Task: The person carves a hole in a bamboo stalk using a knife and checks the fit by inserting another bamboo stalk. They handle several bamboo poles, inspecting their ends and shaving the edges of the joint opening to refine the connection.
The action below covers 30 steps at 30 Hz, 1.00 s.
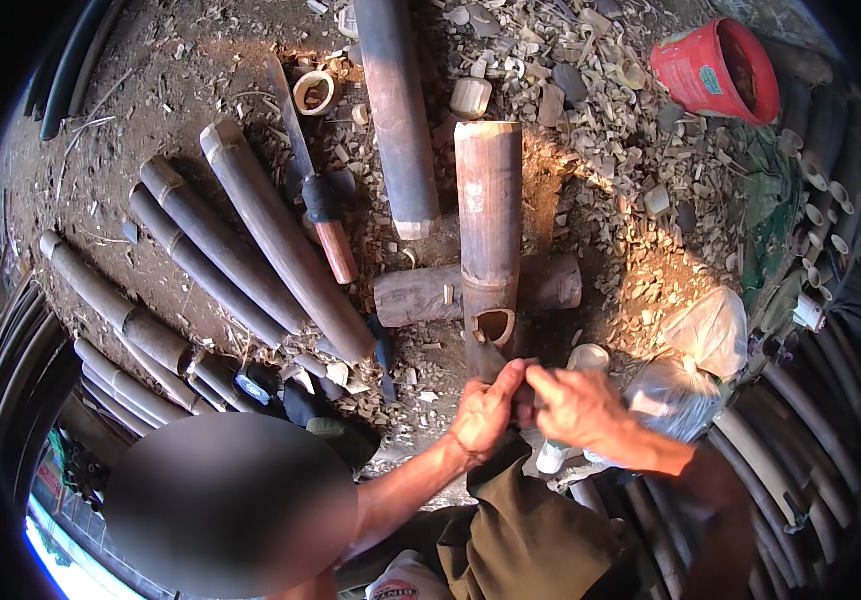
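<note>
Head view: gripping blade (488, 362) at near end of bamboo tube (490, 205) with fingers of left hand (484, 412); curling those of right hand (584, 408) there too, cannot tell around what.

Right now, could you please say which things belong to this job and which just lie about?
In use: left hand; right hand; apparent blade, partly hidden; holed bamboo tube; log beneath it.
Lying about: wooden-handled knife; red bucket; plastic bag; other bamboo tubes.

Reddish-brown bamboo tube (489, 205) across a dark log (416, 297), pale-rimmed hole (496, 325) toward the near end, grey blade (489, 363) beside it.
</note>
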Available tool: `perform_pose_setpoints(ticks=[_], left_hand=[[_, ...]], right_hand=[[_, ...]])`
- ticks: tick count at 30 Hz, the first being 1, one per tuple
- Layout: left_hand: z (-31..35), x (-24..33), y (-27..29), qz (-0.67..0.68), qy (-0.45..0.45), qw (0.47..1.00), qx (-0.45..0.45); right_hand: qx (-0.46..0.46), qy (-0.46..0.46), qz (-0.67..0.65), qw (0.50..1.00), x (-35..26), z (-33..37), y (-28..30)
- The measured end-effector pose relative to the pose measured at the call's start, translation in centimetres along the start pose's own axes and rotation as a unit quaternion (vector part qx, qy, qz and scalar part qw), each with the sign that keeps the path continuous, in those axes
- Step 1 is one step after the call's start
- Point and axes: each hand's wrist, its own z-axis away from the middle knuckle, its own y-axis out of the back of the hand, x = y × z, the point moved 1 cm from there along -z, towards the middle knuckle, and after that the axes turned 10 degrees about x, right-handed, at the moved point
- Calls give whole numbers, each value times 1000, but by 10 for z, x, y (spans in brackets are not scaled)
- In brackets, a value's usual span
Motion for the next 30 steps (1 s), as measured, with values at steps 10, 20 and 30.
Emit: perform_pose_setpoints(ticks=[10, 20, 30], left_hand=[[-8, 34, 13, -326, -81, 942, -21], [-8, 27, -12, 225, -46, 958, -173], [-21, 26, -4, 238, 21, 914, -327]], right_hand=[[179, -164, -171, 955, -33, 18, -53], [-37, 131, 213, 967, -54, -47, 71], [-113, 191, 189, 956, -30, -78, 67]])
